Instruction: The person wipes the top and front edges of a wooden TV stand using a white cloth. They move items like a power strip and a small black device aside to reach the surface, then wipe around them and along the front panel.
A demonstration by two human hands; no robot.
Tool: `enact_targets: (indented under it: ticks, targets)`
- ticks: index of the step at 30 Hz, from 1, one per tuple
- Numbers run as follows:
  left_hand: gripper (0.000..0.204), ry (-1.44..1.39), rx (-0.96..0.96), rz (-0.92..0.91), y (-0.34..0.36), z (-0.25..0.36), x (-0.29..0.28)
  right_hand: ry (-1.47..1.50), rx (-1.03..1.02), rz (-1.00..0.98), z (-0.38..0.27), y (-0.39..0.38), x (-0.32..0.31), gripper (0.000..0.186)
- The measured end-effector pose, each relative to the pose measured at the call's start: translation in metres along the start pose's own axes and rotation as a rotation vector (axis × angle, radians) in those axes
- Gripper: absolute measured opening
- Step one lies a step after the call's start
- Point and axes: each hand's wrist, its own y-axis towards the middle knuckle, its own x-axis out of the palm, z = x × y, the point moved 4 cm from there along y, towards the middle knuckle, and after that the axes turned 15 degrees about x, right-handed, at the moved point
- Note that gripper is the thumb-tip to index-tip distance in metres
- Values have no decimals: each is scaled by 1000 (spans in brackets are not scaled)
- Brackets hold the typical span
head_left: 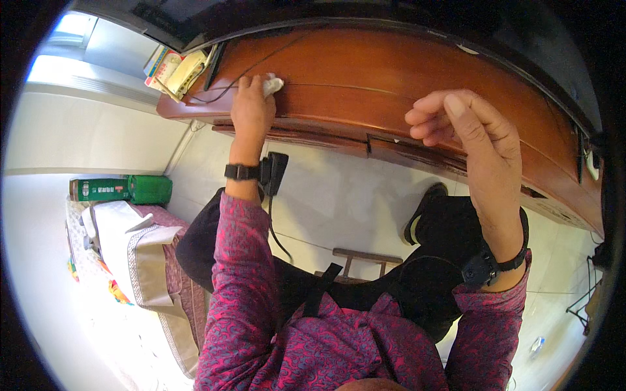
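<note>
My left hand (252, 109) rests on the reddish-brown wooden cabinet top (352, 68), toward its left end. Its fingers are closed on a crumpled white cloth or tissue (272, 85), pressed against the wood; part of it is hidden by the fingers. Raised before the cabinet's front edge on the right, my right hand (482, 133) has loosely bent fingers and an extended thumb, with nothing seen in it. Both wrists wear black straps. A black box-like device (275, 173) with a trailing cord sits at the left wrist.
A large dark screen (365, 32) stands along the cabinet's back. A thin black cable (251, 73) crosses the top near a pale yellowish device (187, 73) at the left end. Green cartons (150, 189) lie on the covered furniture at left. A wooden stool (365, 257) shows below me.
</note>
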Motion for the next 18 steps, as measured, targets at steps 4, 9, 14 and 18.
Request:
enact_targets:
  ticks: [4,9,14,18]
  targets:
    - [36,-35,256,26,15,59,17,31,-2,17,0,5,-2,31]
    - [33,-155,421,-46,-24,191,32,18,2,-9,2,5,5,30]
    - [47,-206,316,245,-94,126,61,51,26,22,1,-4,-1,30]
    - [45,-393,-312,478,-149,-17,99,-37,1,11,0,-9,-6,34]
